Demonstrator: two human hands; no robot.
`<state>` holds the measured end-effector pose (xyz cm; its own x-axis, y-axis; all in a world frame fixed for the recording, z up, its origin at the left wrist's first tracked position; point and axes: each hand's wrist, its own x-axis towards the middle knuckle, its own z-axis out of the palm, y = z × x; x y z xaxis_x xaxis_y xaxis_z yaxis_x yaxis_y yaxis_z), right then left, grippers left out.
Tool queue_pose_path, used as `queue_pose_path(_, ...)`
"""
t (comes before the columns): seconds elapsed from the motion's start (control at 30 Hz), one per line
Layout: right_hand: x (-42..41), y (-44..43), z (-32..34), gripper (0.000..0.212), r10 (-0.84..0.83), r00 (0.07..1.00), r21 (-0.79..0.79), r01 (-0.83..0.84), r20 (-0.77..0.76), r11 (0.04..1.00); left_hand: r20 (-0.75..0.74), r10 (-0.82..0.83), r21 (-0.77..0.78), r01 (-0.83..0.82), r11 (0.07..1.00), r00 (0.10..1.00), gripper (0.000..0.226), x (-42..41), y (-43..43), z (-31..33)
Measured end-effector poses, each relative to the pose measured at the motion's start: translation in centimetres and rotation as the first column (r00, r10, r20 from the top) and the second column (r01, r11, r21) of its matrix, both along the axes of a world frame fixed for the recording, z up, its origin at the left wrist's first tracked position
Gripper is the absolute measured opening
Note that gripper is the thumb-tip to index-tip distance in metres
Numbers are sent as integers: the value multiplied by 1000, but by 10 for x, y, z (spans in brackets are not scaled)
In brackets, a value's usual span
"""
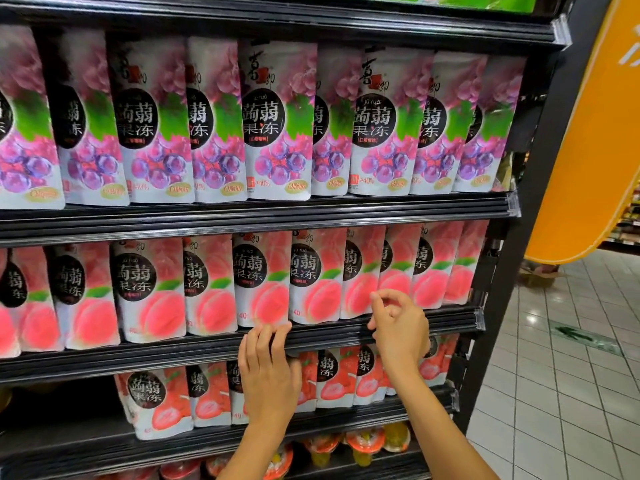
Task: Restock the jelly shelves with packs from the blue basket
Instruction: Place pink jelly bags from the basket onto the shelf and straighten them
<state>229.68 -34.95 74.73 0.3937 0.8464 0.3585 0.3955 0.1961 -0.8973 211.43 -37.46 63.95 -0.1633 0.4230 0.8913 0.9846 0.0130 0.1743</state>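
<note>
Pink peach jelly packs (263, 282) stand in a full row on the middle shelf (173, 355). My left hand (268, 368) rests flat on that shelf's front rail, fingertips touching the bottom of a peach pack; it holds nothing. My right hand (398, 327) hovers in front of the peach packs further right, fingers loosely curled and apart, thumb and forefinger near a pack's lower edge without gripping it. Purple grape packs (273, 123) fill the shelf above. Red strawberry packs (156, 400) stand on the shelf below, partly hidden by my arms. The blue basket is out of view.
A dark gap (55, 407) lies left of the strawberry packs. Jelly cups (363, 441) sit on the lowest shelf. An orange sign (588, 150) hangs at the right beside the shelf end. White floor tiles (554, 375) stretch to the right.
</note>
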Motion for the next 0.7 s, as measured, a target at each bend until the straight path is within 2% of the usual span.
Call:
queue_pose_path(0.1, 6, -2, -4, 13, 7, 1000, 56, -6, -25, 998, -6, 5, 18, -5, 1000, 1000, 54, 0, 0, -1)
queue_pose_path(0.23, 24, 0, -7, 28, -109, 987, 92, 120, -115, 988, -7, 0, 48, 0, 999, 1000, 53, -1, 1, -1)
queue_pose_path(0.4, 36, 12, -1, 22, -48, 997, -14, 48, -58, 999, 3, 2, 65, -2, 998, 1000, 51, 2, 2, 0)
queue_pose_path(0.53, 46, 11, 0, 14, -87, 995, -29, 85, -46, 996, 4, -1, 66, 1, 998, 1000, 50, 3, 2, 0)
queue_pose_path(0.7, 56, 11, -5, 14, -98, 993, -15, 97, -70, 995, 15, 5, 56, -6, 998, 1000, 52, 3, 3, -3)
